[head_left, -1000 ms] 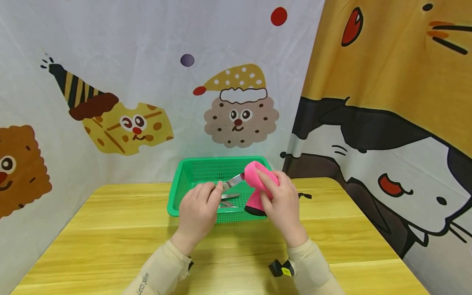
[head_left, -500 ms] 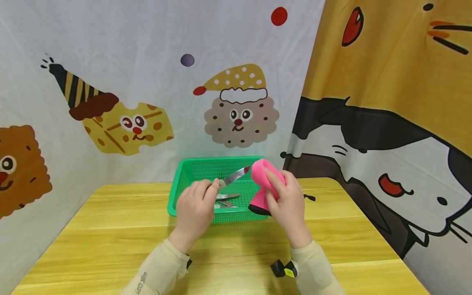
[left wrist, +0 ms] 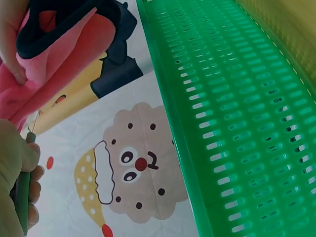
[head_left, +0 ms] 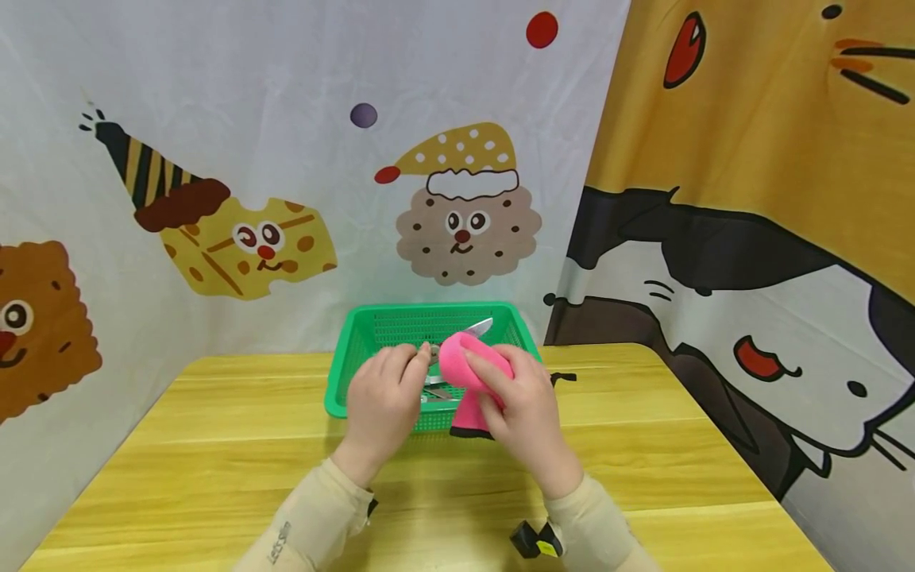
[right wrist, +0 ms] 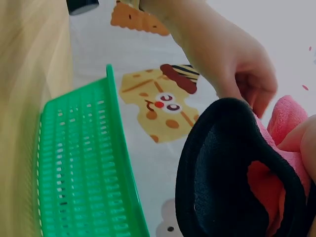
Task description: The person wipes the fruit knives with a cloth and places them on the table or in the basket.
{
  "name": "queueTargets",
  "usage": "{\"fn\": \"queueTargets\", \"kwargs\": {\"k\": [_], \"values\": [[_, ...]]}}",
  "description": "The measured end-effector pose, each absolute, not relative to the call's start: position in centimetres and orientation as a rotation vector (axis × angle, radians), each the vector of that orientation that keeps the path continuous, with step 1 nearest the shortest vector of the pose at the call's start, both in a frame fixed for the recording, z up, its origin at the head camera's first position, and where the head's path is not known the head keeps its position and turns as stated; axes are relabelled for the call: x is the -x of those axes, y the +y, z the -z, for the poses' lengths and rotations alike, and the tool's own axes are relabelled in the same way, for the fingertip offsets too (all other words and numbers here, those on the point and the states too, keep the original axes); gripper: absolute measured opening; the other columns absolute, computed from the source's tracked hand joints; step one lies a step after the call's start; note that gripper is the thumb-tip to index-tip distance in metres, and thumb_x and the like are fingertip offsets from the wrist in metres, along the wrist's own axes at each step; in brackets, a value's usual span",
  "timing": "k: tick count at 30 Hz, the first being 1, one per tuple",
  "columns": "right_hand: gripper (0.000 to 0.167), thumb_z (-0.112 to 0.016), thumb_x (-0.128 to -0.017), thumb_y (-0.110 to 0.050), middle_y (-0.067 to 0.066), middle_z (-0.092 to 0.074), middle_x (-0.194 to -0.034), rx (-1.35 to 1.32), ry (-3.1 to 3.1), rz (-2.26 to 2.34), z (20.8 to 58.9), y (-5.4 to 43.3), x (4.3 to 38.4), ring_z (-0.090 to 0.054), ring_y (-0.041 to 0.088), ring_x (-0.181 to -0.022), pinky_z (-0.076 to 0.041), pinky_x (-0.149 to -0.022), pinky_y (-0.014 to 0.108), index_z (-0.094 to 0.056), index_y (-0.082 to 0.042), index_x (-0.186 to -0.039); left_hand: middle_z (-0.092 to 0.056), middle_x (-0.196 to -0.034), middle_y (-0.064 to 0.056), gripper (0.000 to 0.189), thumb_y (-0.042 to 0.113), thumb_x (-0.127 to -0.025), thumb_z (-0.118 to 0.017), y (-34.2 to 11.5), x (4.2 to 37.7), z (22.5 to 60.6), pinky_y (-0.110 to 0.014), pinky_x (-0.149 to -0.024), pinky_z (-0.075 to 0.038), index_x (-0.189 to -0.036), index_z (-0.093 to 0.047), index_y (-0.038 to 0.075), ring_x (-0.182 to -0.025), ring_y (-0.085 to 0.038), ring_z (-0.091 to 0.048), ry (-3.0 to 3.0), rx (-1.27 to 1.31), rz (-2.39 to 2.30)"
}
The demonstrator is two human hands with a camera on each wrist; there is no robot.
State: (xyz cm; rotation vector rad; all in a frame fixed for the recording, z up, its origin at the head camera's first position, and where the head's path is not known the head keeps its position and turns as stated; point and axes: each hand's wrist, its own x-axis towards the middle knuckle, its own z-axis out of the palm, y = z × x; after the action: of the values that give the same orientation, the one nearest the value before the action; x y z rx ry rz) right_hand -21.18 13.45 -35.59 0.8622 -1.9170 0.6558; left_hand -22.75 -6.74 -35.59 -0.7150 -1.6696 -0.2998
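Note:
My left hand [head_left: 384,399] grips the green handle [left wrist: 23,195] of a folding knife. Its blade [head_left: 482,326] points up and right over the basket, the silver tip showing beyond a pink fleece cloth [head_left: 456,361]. My right hand [head_left: 527,407] pinches that cloth, which is folded round the middle of the blade and hides it. A black-edged opening of the cloth [right wrist: 210,148] faces the camera in the right wrist view. Below the hands, several more metal blades [head_left: 438,392] lie in the green plastic basket [head_left: 341,373], partly covered by the hands and cloth.
The perforated basket stands at the back of the wooden table [head_left: 214,445], close to a cartoon-printed curtain [head_left: 286,143]. A black cord [head_left: 565,376] sticks out right of my right hand. A small black device [head_left: 527,540] hangs at the right wrist.
Half a second ago the cloth was off the blade, right of its red-stained tip. The right hand has since moved left and down, bringing it over the blade; the visible tip now looks silver.

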Motion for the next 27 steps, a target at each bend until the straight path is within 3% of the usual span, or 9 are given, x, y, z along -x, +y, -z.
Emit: {"fn": "queueTargets", "kwargs": {"k": [10, 27], "values": [[0.048, -0.071, -0.08, -0.003, 0.015, -0.063, -0.108, -0.907, -1.975, -0.657, 36.1, 12.5, 21.0, -0.059, 0.028, -0.099, -0.052, -0.076, 0.047, -0.067, -0.019, -0.125, -0.062, -0.09, -0.012, 0.018, -0.005, -0.096, -0.043, -6.9, 22.4, 36.2, -0.035, -0.052, -0.049, -0.097, -0.061, -0.001, -0.068, -0.026, -0.06, -1.669, 0.754, 0.309], [0.05, -0.072, -0.078, 0.002, 0.015, -0.062, -0.106, -0.779, -1.976, -0.649, 35.7, 13.7, 21.7, -0.061, 0.032, -0.095, -0.051, -0.072, 0.048, -0.07, -0.019, -0.123, -0.061, -0.084, -0.01, 0.01, 0.005, -0.1, -0.057, -6.6, 22.5, 36.3, -0.034, -0.047, -0.047, -0.095, -0.063, -0.001, -0.063, -0.024, -0.058, -1.637, 0.746, 0.368]]}}
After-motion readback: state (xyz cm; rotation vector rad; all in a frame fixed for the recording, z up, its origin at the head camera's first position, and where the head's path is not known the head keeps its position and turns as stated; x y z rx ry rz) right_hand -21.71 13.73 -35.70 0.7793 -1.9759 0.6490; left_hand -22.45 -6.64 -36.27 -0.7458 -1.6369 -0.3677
